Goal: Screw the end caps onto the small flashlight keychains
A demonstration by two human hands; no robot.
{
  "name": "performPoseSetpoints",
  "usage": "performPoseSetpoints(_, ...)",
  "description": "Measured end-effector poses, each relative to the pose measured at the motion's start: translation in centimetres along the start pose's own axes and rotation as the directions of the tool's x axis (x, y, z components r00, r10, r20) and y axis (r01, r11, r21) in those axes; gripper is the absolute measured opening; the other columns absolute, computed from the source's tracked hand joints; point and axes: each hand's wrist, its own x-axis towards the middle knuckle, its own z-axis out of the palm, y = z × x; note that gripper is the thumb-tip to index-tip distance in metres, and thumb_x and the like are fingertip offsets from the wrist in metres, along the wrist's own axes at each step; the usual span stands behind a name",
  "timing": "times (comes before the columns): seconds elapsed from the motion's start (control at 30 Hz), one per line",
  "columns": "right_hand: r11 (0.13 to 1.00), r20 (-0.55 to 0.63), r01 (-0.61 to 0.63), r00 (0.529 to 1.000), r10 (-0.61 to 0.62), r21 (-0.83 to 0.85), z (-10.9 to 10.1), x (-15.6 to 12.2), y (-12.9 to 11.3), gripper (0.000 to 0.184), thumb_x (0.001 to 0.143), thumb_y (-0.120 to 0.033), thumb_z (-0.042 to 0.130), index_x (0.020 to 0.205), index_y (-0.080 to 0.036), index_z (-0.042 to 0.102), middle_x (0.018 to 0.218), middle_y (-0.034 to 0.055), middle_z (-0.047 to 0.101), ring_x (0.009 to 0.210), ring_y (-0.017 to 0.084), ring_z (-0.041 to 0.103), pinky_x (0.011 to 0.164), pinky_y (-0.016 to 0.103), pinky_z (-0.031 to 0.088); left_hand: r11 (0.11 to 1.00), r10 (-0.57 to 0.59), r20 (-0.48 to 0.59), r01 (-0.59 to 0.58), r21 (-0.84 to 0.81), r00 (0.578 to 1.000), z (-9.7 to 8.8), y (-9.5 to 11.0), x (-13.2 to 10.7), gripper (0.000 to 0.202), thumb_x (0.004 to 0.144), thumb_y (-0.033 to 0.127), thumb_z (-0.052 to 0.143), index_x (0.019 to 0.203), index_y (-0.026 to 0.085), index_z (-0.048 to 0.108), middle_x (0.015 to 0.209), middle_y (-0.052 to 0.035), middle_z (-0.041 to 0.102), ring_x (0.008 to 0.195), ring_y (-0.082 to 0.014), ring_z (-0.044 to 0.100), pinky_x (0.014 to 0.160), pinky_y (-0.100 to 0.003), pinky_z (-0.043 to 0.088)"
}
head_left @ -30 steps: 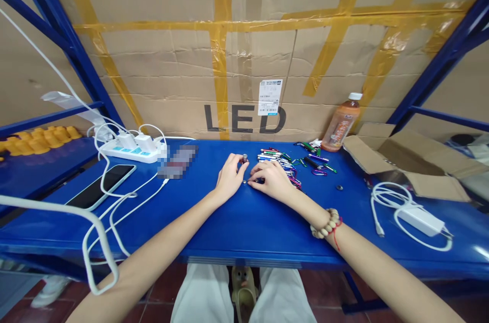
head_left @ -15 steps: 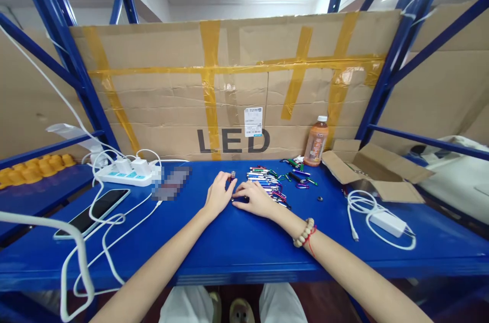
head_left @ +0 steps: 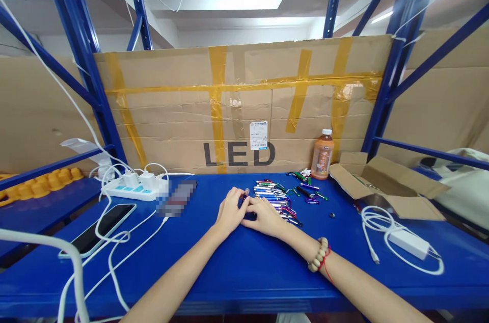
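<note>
Both my hands rest on the blue table [head_left: 244, 267], fingertips meeting near its middle. My left hand [head_left: 230, 212] is closed, pinching a small dark cylindrical piece [head_left: 246, 192] whose tip shows above the fingers. My right hand [head_left: 264, 215] has its fingers curled and pressed against the left hand's, around something small that I cannot make out. A bead bracelet [head_left: 319, 254] is on my right wrist. Just right of the hands lies a pile of small coloured keychain flashlights with carabiners [head_left: 277, 195].
A white power strip [head_left: 132, 189] with chargers, a phone [head_left: 99, 229] and white cables lie at left. An orange drink bottle [head_left: 322, 155], an open cardboard box [head_left: 385, 185] and a white charger with cable [head_left: 408, 244] sit at right. A taped cardboard sheet marked LED stands behind.
The view has tilted upward, showing the shelf frame and ceiling. My hands have drawn closer together, fingertips now touching, still at the same spot by the flashlight pile.
</note>
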Motion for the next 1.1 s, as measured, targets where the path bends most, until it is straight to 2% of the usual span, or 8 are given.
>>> performPoseSetpoints(0.3,0.998,-0.038,-0.057,0.998,0.058,0.037,0.3,0.4,-0.6,0.006,0.073,-0.018,0.062,0.073,-0.020,0.068,0.087,0.0021,0.065,0.089,0.018,0.057,0.074,0.031,0.033,0.992,-0.032,-0.003,0.031,-0.123,0.999,0.5,-0.3,-0.4,0.016,0.089,0.026,0.037,0.090,0.020,0.052,0.093,-0.0037,0.057,0.092,-0.0175,0.055,0.083,-0.031,0.043)
performPoseSetpoints(0.4,0.995,-0.056,-0.062,0.996,0.067,0.083,0.3,0.4,-0.3,0.004,0.073,-0.022,0.064,0.075,-0.020,0.067,0.082,0.0013,0.064,0.082,0.016,0.058,0.075,0.031,0.033,0.974,-0.096,-0.011,0.092,-0.206,0.995,0.9,-1.0,-0.2,0.017,0.090,0.026,0.035,0.091,0.020,0.051,0.091,-0.0032,0.061,0.087,-0.0163,0.058,0.079,-0.030,0.045)
performPoseSetpoints(0.5,0.991,-0.042,-0.079,0.996,0.084,0.112,0.3,0.4,-0.1,0.006,0.072,-0.023,0.066,0.078,-0.020,0.067,0.081,0.0002,0.064,0.076,0.014,0.057,0.075,0.031,0.034,0.947,-0.162,-0.004,0.154,-0.281,0.987,1.1,-1.8,0.0,0.018,0.090,0.026,0.033,0.089,0.020,0.051,0.077,-0.0013,0.062,0.076,-0.0155,0.060,0.075,-0.029,0.046)
performPoseSetpoints(0.67,0.997,-0.046,-0.053,0.997,0.055,0.061,0.0,0.5,0.1,0.005,0.074,-0.023,0.065,0.078,-0.022,0.067,0.083,0.0005,0.064,0.080,0.015,0.059,0.076,0.031,0.036,0.916,-0.175,0.008,0.166,-0.366,0.985,1.0,-2.3,0.2,0.015,0.088,0.024,0.039,0.094,0.020,0.052,0.075,-0.0002,0.062,0.076,-0.0148,0.061,0.075,-0.028,0.047)
performPoseSetpoints(0.77,0.998,-0.193,-0.046,0.980,0.054,0.046,-0.5,0.7,0.4,0.006,0.077,-0.024,0.062,0.078,-0.022,0.067,0.084,0.0017,0.064,0.080,0.016,0.059,0.075,0.031,0.040,0.902,-0.171,0.014,0.162,-0.401,0.985,0.7,-2.2,0.2,0.017,0.088,0.023,0.039,0.100,0.020,0.052,0.080,-0.0012,0.063,0.077,-0.0143,0.061,0.074,-0.027,0.048)
performPoseSetpoints(0.93,0.993,-0.528,-0.003,0.847,0.063,0.114,-1.2,0.7,1.3,0.018,0.083,-0.033,0.055,0.084,-0.020,0.067,0.086,0.0058,0.061,0.079,0.016,0.059,0.071,0.028,0.047,0.950,-0.054,0.038,0.063,-0.305,0.998,0.4,-1.6,0.0,0.022,0.090,0.027,0.038,0.104,0.023,0.054,0.102,-0.0033,0.062,0.094,-0.0172,0.058,0.085,-0.031,0.046)
performPoseSetpoints(1.0,0.991,-0.564,0.015,0.824,0.064,0.135,-1.2,0.6,1.6,0.020,0.083,-0.036,0.056,0.083,-0.020,0.067,0.086,0.0061,0.061,0.078,0.016,0.059,0.071,0.029,0.048,0.976,0.019,0.074,-0.002,-0.216,0.997,0.4,-1.3,-0.1,0.025,0.091,0.027,0.036,0.107,0.025,0.055,0.105,-0.0034,0.061,0.100,-0.0188,0.056,0.090,-0.033,0.044)
performPoseSetpoints(1.1,0.988,-0.563,0.031,0.824,0.061,0.152,-1.1,0.6,1.6,0.021,0.082,-0.037,0.056,0.079,-0.020,0.068,0.084,0.0062,0.061,0.075,0.015,0.059,0.068,0.029,0.049,0.987,0.073,0.115,-0.055,-0.153,0.991,0.4,-1.2,-0.2,0.027,0.092,0.026,0.033,0.108,0.026,0.055,0.106,-0.0029,0.062,0.103,-0.0193,0.055,0.093,-0.035,0.042)
